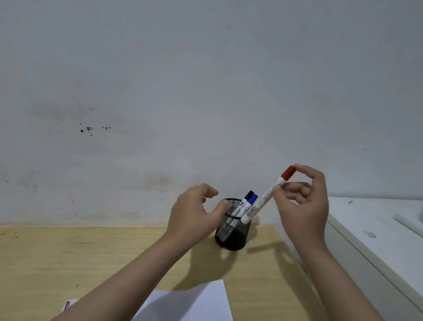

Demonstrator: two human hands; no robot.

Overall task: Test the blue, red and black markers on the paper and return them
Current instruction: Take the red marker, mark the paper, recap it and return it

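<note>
Head: red marker (267, 195) in right hand (302, 210)

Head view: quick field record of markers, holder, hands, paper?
red marker: capped, tilted, lower end at the holder rim
right hand: pinch grip near the red cap
left hand: open, thumb at the holder rim
mesh pen holder: upright on wooden desk
blue marker: in holder, capped
black marker: in holder, capped
paper: near desk edge

markers: 3 (267, 197) | mesh cup: 1 (233, 235) | paper: 1 (187, 313) | hands: 2 (193, 215)
</note>
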